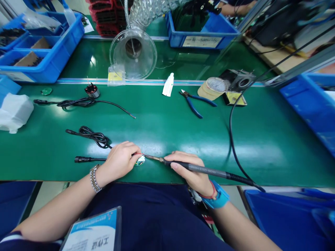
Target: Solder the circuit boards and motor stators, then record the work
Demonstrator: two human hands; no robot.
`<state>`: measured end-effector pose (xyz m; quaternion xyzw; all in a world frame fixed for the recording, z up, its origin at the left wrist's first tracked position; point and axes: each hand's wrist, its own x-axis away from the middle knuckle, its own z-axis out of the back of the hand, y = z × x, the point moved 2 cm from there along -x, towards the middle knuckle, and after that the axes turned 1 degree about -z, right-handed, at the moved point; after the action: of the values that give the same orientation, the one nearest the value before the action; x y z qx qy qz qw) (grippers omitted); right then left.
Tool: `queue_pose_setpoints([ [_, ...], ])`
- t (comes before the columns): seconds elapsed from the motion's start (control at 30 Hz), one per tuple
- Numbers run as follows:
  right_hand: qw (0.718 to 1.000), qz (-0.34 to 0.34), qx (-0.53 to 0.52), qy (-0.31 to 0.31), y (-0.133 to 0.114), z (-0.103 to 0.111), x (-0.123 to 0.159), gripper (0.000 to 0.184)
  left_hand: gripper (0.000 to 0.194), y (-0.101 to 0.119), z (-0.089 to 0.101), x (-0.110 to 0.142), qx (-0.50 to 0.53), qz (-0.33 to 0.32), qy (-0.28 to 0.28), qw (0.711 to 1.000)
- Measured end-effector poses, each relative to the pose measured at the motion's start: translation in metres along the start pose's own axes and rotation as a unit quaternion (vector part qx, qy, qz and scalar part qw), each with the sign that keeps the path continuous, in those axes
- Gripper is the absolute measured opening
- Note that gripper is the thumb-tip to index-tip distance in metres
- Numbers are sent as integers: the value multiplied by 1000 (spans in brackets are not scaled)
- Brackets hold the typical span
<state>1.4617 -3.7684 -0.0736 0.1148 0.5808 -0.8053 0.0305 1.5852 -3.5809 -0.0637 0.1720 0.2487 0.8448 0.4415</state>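
Near the front edge of the green bench, the left hand is closed in a pinch and the right hand grips a soldering iron. Between them, at the left fingertips, the small circuit board looks roundish, green and whitish; the pinch seems to hold a thin red wire, partly hidden.

Blue bins, stacked red trays, silvery duct
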Motion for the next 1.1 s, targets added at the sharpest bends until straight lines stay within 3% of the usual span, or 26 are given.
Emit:
queue_pose_setpoints([
  [1.1, 999, 9, 35, -7, 1, 1, 2, 18, 15, 2, 3, -4, -23, 4, -24, 999],
])
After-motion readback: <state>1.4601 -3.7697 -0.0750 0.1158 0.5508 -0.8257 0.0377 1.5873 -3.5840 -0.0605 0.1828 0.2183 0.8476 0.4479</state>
